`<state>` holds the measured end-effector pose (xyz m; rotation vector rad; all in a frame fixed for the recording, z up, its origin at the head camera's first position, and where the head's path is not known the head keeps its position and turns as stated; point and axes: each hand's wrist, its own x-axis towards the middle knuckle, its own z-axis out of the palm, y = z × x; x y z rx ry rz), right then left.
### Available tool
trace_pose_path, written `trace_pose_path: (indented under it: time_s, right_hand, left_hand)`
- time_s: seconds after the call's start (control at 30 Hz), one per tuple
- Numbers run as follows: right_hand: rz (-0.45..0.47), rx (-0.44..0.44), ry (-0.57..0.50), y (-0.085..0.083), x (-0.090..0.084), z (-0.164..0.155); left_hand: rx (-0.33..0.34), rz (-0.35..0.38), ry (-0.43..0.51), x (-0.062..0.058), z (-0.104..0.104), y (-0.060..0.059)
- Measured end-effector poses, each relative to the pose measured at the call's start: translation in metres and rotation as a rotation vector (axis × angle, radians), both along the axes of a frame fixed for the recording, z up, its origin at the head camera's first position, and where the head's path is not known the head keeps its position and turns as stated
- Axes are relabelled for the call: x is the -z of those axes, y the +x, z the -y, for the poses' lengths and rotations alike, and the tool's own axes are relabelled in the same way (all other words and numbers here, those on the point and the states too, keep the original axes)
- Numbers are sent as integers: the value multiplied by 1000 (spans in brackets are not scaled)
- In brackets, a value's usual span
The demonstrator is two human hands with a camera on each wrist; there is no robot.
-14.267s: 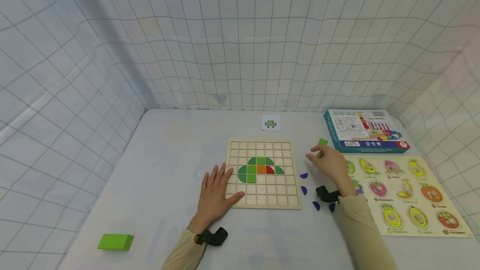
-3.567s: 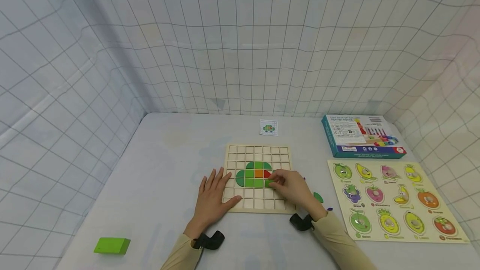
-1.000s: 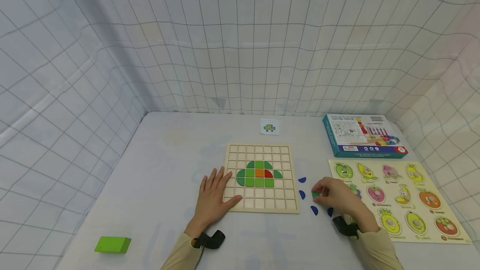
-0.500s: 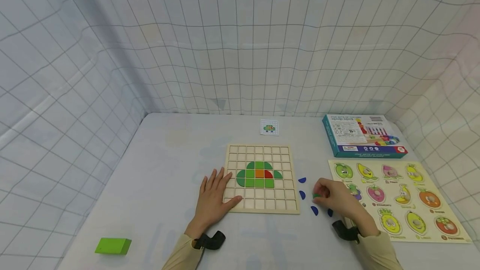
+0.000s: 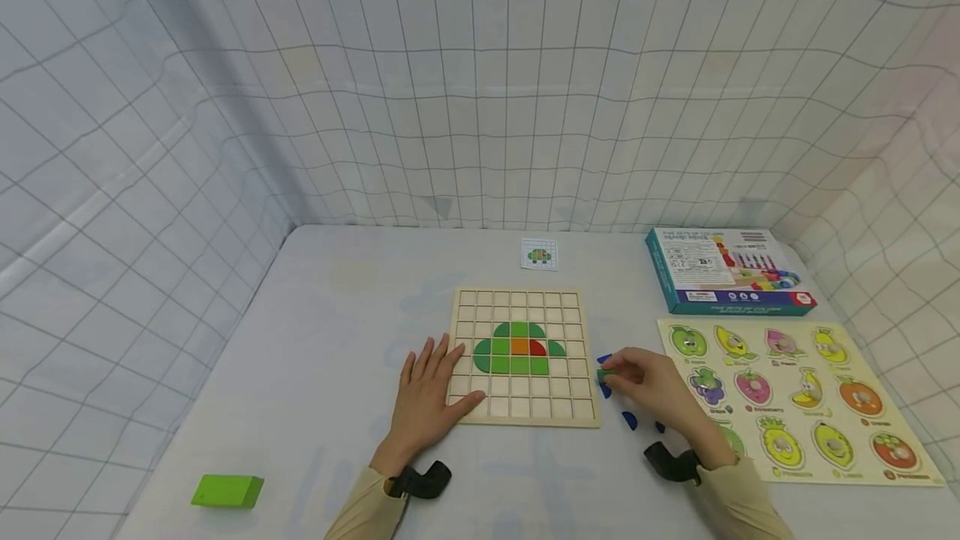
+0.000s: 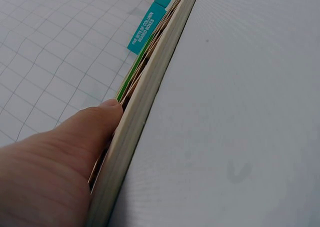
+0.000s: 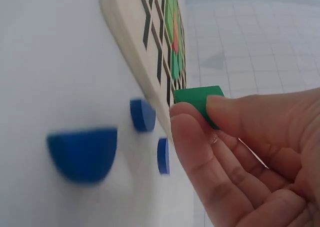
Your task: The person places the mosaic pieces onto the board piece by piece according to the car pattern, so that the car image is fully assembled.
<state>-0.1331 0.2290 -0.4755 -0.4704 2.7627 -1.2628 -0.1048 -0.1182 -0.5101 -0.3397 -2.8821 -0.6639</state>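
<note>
Right hand (image 5: 651,382): pinches green piece (image 5: 606,374), just right of grid board (image 5: 523,415).
Left hand (image 5: 431,394): flat, fingers straight, on board's left edge.

I see a pale, blue-grey surface (image 5: 337,340) closed in on three sides by white cloth walls (image 5: 480,90) printed with a thin dark grid. The cloth sags in soft folds, and the light is even and shadowless.
</note>
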Motion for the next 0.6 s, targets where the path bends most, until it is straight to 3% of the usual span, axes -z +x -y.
trace_pose_path:
  time_s: [0.17, 0.33, 0.6]
  right_hand:
    - [53, -43, -79, -4, 1, 13]
    - [90, -16, -69, -8, -2, 28]
    - [52, 4, -50, -12, -4, 44]
  left_hand:
    - [-1, 6, -4, 0, 0, 0]
    - [-1, 13, -6, 0, 0, -1]
    - [-2, 9, -1, 0, 0, -1]
